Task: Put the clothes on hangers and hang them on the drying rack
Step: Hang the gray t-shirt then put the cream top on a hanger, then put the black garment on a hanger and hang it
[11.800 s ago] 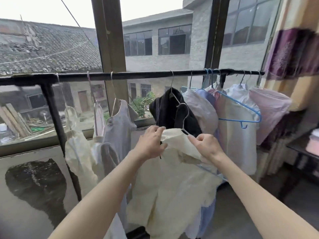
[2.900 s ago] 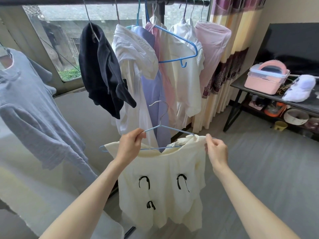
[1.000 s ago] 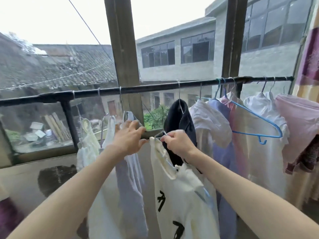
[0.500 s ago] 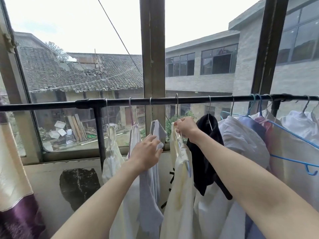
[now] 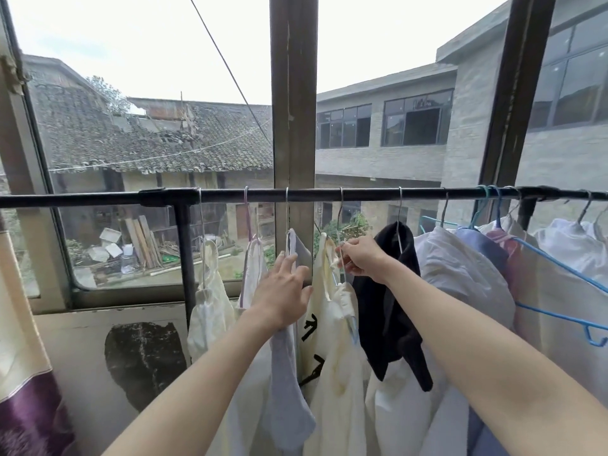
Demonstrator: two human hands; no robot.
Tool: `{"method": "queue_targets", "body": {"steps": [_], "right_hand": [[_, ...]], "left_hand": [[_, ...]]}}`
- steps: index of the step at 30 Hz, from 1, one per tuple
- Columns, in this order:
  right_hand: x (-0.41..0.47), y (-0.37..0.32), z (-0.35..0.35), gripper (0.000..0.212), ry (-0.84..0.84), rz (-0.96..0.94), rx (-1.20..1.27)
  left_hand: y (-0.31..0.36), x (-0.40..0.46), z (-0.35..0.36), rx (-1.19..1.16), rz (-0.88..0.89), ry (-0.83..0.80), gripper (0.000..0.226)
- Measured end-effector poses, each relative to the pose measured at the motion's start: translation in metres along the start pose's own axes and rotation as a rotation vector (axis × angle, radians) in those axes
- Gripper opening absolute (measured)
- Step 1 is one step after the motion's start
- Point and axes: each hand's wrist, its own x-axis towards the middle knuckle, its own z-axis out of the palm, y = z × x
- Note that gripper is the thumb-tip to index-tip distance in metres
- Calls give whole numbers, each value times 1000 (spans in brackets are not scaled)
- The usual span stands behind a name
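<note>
Head — cream shirt [image 5: 332, 357] between hands

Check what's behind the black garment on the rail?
Behind the black garment, white cloth shows below its hem; which hanger that belongs to is hidden. Its wire hook sits over the rail.

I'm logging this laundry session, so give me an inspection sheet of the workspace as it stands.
Surface: black rack bar runs across the window.
Job's things: cream shirt with black marks hangs from its hook on the bar, between the grey garment and the black garment.
Clutter: empty blue hanger over the garments at right.
Hands: left hand open against the grey garment; right hand pinches the shirt's hanger wire.
Cables: overhead wire outside.
Surroundings: tiled roof, grey building, curtain.
</note>
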Motion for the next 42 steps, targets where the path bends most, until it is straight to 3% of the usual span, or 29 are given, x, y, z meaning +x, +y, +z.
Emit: {"method": "queue_targets", "body": {"steps": [2,6,9,12,14,24,27,29,31,33,35,39,40,42], "right_hand": [[-3,3,-5,27,57,-63,-73],[-9,12,-26,29,570,-349,-413],[-10,20,-46,35,768,-255,-511],[-9,37,-59,41,586,25,-556],[-9,45,-63,34,488,73,-509],[-43,44,-91,18,532,-204,-174],[-81,65,-91,10,467,-237,-189],[-105,87,-90,23,430,-221,-261],[-129,113,-90,26,395,-136,-277],[-150,134,-90,17,350,-80,-226],[-177,155,-91,12,347,-14,-141],[-225,190,-90,15,372,81,-18],[-237,200,-89,17,371,113,2],[-255,216,-90,23,402,148,-2]], "left_hand": [[4,0,0,77,-5,52,40],[27,4,-4,76,98,207,48],[49,11,-4,-15,222,141,55],[64,16,1,-33,214,-38,59],[70,17,6,-49,188,-60,58],[76,19,3,-91,10,2,46],[89,5,4,-82,4,93,45],[104,-9,14,-116,105,248,41],[127,-27,34,-247,244,343,43],[146,-50,60,-456,302,353,53],[165,-82,97,-608,245,250,66],[187,-128,172,-745,-36,-219,97],[192,-137,188,-747,-63,-310,93],[194,-145,206,-805,-115,-418,56]]}}
